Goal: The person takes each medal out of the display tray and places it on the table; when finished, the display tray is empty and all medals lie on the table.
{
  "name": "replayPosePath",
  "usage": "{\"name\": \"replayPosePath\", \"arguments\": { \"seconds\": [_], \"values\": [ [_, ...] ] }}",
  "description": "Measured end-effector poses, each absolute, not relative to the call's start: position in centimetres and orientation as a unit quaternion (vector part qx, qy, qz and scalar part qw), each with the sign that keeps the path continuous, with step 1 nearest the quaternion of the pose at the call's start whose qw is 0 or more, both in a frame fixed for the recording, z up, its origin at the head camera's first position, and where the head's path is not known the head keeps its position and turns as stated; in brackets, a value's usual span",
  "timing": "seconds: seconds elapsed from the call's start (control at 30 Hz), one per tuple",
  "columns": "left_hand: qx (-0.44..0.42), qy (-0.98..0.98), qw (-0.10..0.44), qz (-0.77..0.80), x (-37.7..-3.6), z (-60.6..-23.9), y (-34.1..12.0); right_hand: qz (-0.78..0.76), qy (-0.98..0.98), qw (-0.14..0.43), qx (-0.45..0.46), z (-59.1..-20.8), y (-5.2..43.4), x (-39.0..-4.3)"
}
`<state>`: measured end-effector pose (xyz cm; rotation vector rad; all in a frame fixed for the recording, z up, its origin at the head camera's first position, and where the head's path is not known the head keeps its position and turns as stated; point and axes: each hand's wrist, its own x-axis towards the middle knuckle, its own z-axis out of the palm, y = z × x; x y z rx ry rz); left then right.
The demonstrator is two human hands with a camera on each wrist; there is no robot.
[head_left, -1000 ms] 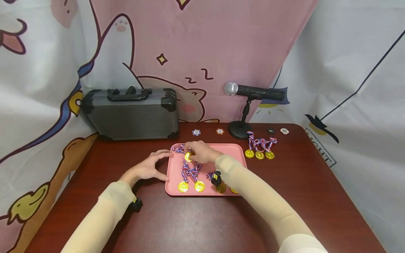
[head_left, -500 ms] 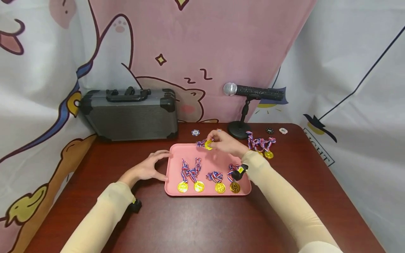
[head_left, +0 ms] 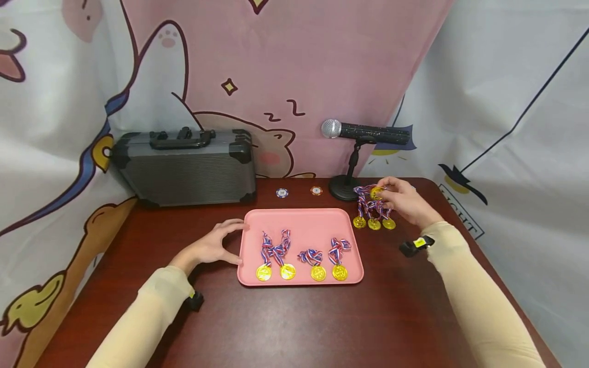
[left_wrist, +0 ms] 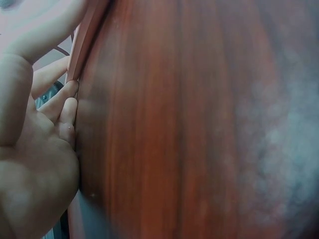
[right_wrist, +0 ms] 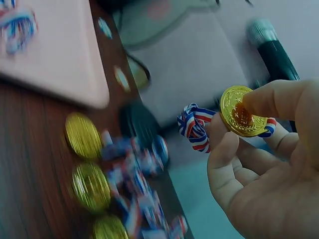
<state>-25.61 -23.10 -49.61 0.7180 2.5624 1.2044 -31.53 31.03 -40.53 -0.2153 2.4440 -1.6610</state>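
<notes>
My right hand (head_left: 395,197) pinches a gold medal (head_left: 376,192) with a red, white and blue ribbon above three more medals (head_left: 374,223) lying on the table right of the pink tray (head_left: 303,225). In the right wrist view the medal (right_wrist: 240,111) sits between thumb and fingers, its ribbon (right_wrist: 194,126) bunched beside it. Several medals (head_left: 301,271) lie in a row along the tray's near edge. My left hand (head_left: 216,244) rests against the tray's left rim, fingers relaxed; the left wrist view shows the fingers (left_wrist: 62,107) touching the rim (left_wrist: 84,40).
A grey hard case (head_left: 184,166) stands at the back left. A microphone (head_left: 365,133) on a round black stand (head_left: 344,193) is behind the loose medals. Two poker chips (head_left: 282,192) (head_left: 316,190) lie behind the tray. A printed cloth hangs all around.
My right hand lifted a medal out of the tray's far left part and carried it right, over to the three medals on the table. The left hand stayed at the tray's rim.
</notes>
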Motion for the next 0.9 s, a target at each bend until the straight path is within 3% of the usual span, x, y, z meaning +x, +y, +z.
{"name": "replayPosePath", "arguments": {
  "seconds": [0.4,0.63,0.9],
  "values": [
    [0.236,0.871,0.12,0.414,-25.6,-49.6,-23.1,-0.475,0.878,0.053,-0.002,-43.6,40.7,-31.1],
    [0.24,0.871,0.115,0.414,-25.5,-49.6,-23.1,-0.36,0.931,0.055,-0.038,-46.6,41.4,-30.3],
    [0.239,0.872,0.116,0.411,-25.6,-49.5,-23.2,-0.24,0.965,0.025,-0.102,-47.3,40.6,-30.0]
  ]
}}
